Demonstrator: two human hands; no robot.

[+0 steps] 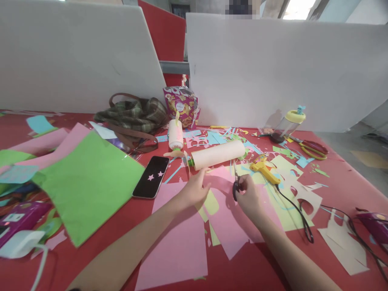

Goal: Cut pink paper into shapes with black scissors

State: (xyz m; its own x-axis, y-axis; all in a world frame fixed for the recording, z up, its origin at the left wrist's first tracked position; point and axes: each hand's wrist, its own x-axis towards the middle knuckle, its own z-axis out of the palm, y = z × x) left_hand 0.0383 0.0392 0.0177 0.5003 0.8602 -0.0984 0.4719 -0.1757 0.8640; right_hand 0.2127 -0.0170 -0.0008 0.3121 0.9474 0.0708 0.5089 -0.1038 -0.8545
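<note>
My right hand [247, 194] is closed around the dark handles of a pair of scissors [236, 174], blades pointing away from me over pink paper. My left hand [195, 189] holds the left edge of a pink paper sheet [224, 210], thumb and fingers on either side of it. Just beyond both hands lies a cream paper-wrapped cylinder [218, 154] with a green cap end at its left. Left of it stands a smaller cream-wrapped bottle [176, 134] with petal-like paper pieces. Another pink sheet [176, 242] lies under my left forearm.
A phone [150, 178] with two pink stars on it lies left of my hands, beside a green sheet [91, 182]. At right are a yellow glue gun [265, 169] with a black cord, red-and-yellow scissors [313, 148] and a clear yellow-rimmed bottle [291, 123]. White partitions [273, 72] stand behind.
</note>
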